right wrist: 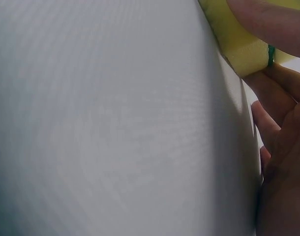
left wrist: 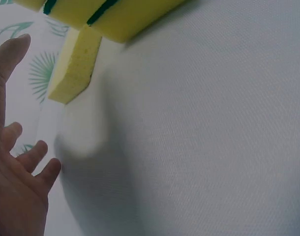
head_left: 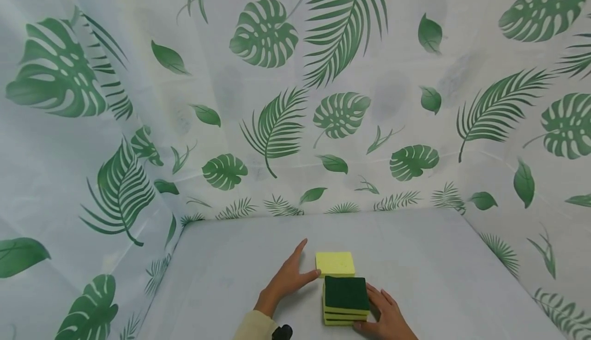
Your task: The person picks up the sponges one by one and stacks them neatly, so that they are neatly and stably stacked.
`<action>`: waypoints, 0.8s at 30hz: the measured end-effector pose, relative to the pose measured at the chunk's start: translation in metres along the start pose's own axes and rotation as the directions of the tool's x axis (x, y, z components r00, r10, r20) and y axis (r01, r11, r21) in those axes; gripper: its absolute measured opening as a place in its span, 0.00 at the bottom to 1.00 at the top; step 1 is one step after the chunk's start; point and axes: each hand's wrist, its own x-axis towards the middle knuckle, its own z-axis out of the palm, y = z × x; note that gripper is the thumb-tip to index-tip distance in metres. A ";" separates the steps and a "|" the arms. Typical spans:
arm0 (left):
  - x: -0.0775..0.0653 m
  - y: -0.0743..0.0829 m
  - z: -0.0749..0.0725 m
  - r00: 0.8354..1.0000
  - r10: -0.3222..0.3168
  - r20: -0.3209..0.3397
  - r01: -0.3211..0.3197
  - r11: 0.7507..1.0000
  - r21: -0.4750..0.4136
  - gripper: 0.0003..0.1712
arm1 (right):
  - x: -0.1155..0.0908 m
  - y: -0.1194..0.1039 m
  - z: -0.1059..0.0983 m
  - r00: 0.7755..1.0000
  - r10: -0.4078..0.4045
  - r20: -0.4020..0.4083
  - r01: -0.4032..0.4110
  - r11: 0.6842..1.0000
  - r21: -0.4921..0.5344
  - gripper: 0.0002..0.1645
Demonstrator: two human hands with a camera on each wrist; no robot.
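A stack of scouring sponges (head_left: 346, 294), yellow with dark green scrub layers, stands near the front of the table with a green face on top. My right hand (head_left: 385, 317) holds it at the right side, thumb at the near face and fingers along the right; the thumb (right wrist: 273, 22) lies across the yellow foam in the right wrist view. Behind the stack lies a single sponge (head_left: 334, 264), yellow face up. My left hand (head_left: 288, 278) is spread at its left, thumb tip close to its near left corner; contact cannot be told. The left wrist view shows the left fingers (left wrist: 34, 157) apart, holding nothing.
The table (head_left: 221, 273) has a pale, smooth cover. Leaf-printed white sheets (head_left: 286, 186) hang behind it and along both sides. A black band (head_left: 282, 332) sits at the left wrist, by a cream sleeve (head_left: 256, 326).
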 end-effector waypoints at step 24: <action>0.019 -0.020 0.012 0.997 -0.023 0.073 0.008 0.980 0.198 0.60 | -0.003 -0.004 -0.002 1.000 -0.009 0.000 0.009 1.000 -0.019 0.59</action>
